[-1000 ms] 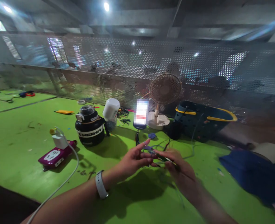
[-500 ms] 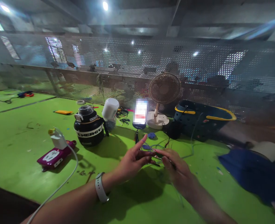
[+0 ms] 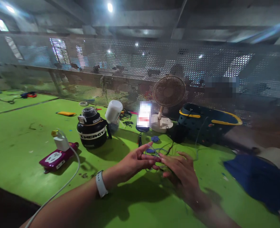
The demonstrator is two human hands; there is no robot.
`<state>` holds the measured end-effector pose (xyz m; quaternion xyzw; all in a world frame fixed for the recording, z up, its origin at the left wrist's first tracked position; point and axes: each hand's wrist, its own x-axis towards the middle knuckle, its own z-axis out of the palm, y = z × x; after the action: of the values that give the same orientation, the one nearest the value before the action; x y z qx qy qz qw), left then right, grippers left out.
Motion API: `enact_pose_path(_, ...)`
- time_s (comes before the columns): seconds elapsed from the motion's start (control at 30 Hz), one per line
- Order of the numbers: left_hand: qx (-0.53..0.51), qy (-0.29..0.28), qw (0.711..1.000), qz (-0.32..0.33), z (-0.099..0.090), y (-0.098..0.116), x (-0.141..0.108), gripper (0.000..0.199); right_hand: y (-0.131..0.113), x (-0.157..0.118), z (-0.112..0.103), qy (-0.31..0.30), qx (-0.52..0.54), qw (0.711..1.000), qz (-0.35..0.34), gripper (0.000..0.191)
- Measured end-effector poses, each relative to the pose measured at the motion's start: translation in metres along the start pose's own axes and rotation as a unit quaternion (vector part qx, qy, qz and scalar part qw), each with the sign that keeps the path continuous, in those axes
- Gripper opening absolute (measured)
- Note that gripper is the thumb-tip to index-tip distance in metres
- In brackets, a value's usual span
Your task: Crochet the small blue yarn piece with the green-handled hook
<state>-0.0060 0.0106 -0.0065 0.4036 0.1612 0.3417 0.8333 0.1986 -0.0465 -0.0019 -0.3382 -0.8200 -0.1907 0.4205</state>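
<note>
My left hand (image 3: 138, 160), with a white watch band on the wrist, holds thin grey-blue yarn (image 3: 155, 153) looped round its fingers. The index finger points up and away, and the strand runs from it towards the other hand. Close beside it, my right hand (image 3: 181, 169) reaches in with its fingertips at the yarn, the other fingers partly spread. Small work between the fingertips is too fine to make out. Behind the hands a blue knitted piece (image 3: 155, 138) lies on the green table (image 3: 125, 202).
Beyond stand a lit phone (image 3: 144, 115), a fan (image 3: 168, 90), a dark basket (image 3: 201, 126) and a white bottle (image 3: 113, 110). Left are a black jug (image 3: 92, 131) and a purple power strip (image 3: 56, 160) with a cable. Dark blue cloth (image 3: 256, 180) lies right.
My right hand has opened from a closed grip, its fingers now more spread and tipped over the yarn. My left index finger has lowered a little. The view has shifted slightly.
</note>
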Motion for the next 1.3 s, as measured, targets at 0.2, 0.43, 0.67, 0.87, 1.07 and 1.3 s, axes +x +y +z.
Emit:
enact_pose_path(0.2, 0.011, -0.039, 0.998, -0.040, -0.007, 0.013, 0.000, 0.083, 0.008, 0.008, -0.012, -0.029, 0.071, 0.997, -0.003, 0.031)
enact_pose_path(0.43, 0.013, -0.052, 0.997, -0.054, -0.014, 0.023, 0.002, 0.062, 0.014, 0.014, -0.023, -0.056, 0.110, 0.992, 0.015, 0.033)
enact_pose_path(0.67, 0.048, -0.044, 0.997, -0.046, -0.017, 0.030, 0.001, 0.060, 0.016, 0.019, -0.029, -0.060, 0.119, 0.991, 0.022, 0.033)
enact_pose_path(0.87, 0.051, -0.040, 0.997, -0.044, -0.016, 0.031, 0.000, 0.056, 0.017, 0.018, -0.030, -0.068, 0.131, 0.989, 0.034, 0.032)
enact_pose_path(1.07, 0.057, -0.043, 0.996, -0.043, -0.018, 0.031, 0.001, 0.056, 0.018, 0.019, -0.031, -0.058, 0.161, 0.983, 0.061, 0.027)
enact_pose_path(1.3, 0.055, -0.057, 0.996, -0.042, -0.019, 0.031, 0.001, 0.055, 0.020, 0.016, -0.031, -0.042, 0.181, 0.979, 0.090, 0.022)
